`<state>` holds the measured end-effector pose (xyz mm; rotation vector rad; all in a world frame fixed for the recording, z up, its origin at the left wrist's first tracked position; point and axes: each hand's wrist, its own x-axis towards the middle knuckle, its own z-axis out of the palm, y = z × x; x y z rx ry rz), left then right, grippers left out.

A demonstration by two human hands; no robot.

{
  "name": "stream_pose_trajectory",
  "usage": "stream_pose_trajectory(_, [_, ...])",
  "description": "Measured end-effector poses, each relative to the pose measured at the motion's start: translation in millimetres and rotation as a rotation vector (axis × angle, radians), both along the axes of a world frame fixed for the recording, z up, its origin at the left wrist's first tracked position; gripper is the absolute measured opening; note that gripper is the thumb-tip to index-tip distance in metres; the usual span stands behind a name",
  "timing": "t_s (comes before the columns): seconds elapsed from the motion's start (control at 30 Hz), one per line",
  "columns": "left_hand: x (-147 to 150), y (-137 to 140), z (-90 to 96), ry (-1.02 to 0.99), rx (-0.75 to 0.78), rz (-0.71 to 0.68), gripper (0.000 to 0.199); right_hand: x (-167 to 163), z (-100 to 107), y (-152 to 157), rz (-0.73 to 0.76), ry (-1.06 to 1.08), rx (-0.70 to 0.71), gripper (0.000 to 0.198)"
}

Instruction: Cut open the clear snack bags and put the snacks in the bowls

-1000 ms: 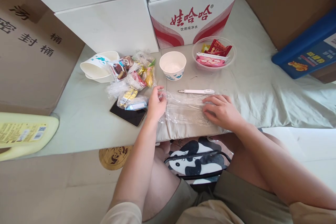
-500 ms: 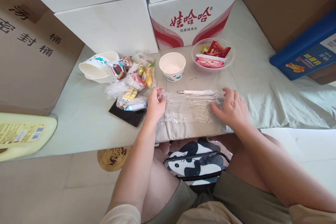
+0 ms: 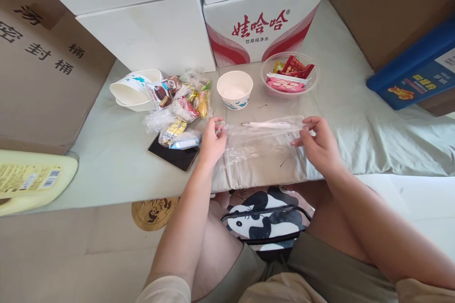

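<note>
A clear plastic bag (image 3: 256,144) stretches between my two hands near the front edge of the cloth-covered surface. My left hand (image 3: 214,139) pinches the bag's left end. At its upper right corner, my right hand (image 3: 316,139) grips the film between thumb and fingers. Behind or under the film lies a slim white utility knife (image 3: 268,124), its tip pointing left. A white paper bowl (image 3: 235,90) with blue print stands just beyond the bag. Left of my left hand, several small wrapped snacks (image 3: 185,104) lie in a heap, partly over a black phone (image 3: 172,154).
A clear plastic bowl (image 3: 289,75) with snack packets stands at the back right. Tipped paper bowls (image 3: 135,87) lie at the left. White boxes (image 3: 266,23) rise behind. Cardboard cartons (image 3: 46,66), a yellow jug (image 3: 35,180) and a blue container (image 3: 415,71) flank the surface.
My right hand has gone from resting spread by the bag to gripping its right end. The bag's right side is lifted and drawn tauter. My left hand stays nearly in place.
</note>
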<state>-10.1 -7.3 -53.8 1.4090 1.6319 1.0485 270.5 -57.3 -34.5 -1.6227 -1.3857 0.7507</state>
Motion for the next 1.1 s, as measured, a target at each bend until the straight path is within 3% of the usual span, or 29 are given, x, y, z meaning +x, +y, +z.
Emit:
stream_pose_trajectory(0.1, [0, 1, -2.9, -0.024, 0.0, -0.003, 0.043, -1, -3, -2, 0.014, 0.202, -0.05, 0.041])
stream_pose_trajectory(0.23, [-1, 3, -6.6, -0.024, 0.005, 0.017, 0.043, -1, -5, -9, 0.099, 0.187, -0.068, 0.069])
stream_pose_trajectory(0.4, [3, 4, -4.0, 0.011, -0.012, 0.036, 0.04, 5, -1, -14, -0.034, 0.09, 0.289, 0.044])
stream_pose_trajectory(0.47, [6, 4, -1.5, 0.013, -0.026, 0.027, 0.039, 8, 2, -15, -0.04, 0.079, 0.359, 0.03])
stream_pose_trajectory(0.57, [9, 2, 0.8, -0.008, -0.03, -0.006, 0.038, 9, 6, -15, 0.037, 0.1, 0.244, 0.019])
stream_pose_trajectory(0.7, [8, -2, 0.6, -0.036, -0.001, -0.087, 0.047, 9, 10, -14, 0.111, 0.275, 0.035, 0.017])
stream_pose_trajectory(0.83, [11, -14, 4.9, 0.21, 0.198, -0.103, 0.057, 9, 10, -10, 0.066, 0.52, 0.013, 0.017])
stream_pose_trajectory(0.93, [25, -29, 12.2, 0.481, 0.362, -0.289, 0.068, 9, 10, -7, 0.0, 0.613, -0.012, 0.017])
stream_pose_trajectory(1.03, [42, -41, 18.3, 0.627, 0.353, -0.575, 0.077, 7, 10, -5, -0.026, 0.636, -0.025, 0.016])
stream_pose_trajectory(1.1, [48, -42, 19.7, 0.665, 0.333, -0.603, 0.062, 7, 8, -4, -0.038, 0.606, 0.014, 0.019])
